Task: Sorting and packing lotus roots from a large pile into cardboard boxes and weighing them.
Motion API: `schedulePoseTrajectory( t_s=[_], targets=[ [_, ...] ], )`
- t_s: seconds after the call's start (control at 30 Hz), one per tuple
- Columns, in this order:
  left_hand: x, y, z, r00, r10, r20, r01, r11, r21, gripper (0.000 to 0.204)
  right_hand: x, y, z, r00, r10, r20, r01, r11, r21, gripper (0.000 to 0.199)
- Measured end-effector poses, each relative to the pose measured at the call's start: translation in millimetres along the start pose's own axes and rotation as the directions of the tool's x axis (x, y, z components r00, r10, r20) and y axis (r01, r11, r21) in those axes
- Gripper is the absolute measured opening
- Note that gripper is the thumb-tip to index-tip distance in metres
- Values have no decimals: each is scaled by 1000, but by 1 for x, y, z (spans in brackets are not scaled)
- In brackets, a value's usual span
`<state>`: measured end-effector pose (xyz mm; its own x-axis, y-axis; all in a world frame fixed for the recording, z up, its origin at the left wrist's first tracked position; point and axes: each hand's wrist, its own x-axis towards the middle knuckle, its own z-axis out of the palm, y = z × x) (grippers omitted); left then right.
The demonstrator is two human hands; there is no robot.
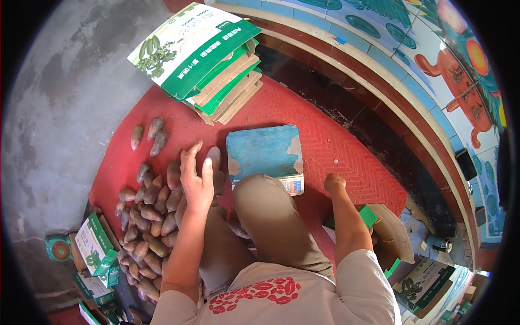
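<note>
My left hand (196,181) is raised over the right edge of a heap of long brown tubers (154,203), its fingers and thumb apart and nothing between them. One tuber (214,156) lies just beyond the thumb; I cannot tell whether they touch. In front of my knees stands a flat scale (262,149) with a worn blue top and a keypad on its near side, nothing on it. My right hand (335,181) is to the right of the scale, over the red mat (357,162). Its fingers are curled in, and no held thing shows.
A stack of white and green cartons (200,49) stands beyond the scale. Several loose tubers (155,128) lie at the mat's left. An open carton (390,233) is beside my right forearm, and more cartons (95,244) stand at the left. A tiled wall (379,43) curves along the right.
</note>
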<state>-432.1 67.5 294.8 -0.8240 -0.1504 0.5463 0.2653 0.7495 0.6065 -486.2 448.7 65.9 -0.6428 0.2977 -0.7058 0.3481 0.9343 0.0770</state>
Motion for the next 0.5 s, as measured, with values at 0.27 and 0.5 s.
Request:
schedulePoseTrajectory(
  t_s=[0.27, 0.5],
  targets=[
    [4, -3, 5, 990, -121, 73, 133, 971, -197, 31, -3, 49, 104, 984, 145, 99, -123, 973, -197, 54],
    [6, -1, 6, 982, -136, 131, 160, 968, -193, 30, -32, 62, 101, 986, 166, 11, -141, 866, -480, 45]
  ],
)
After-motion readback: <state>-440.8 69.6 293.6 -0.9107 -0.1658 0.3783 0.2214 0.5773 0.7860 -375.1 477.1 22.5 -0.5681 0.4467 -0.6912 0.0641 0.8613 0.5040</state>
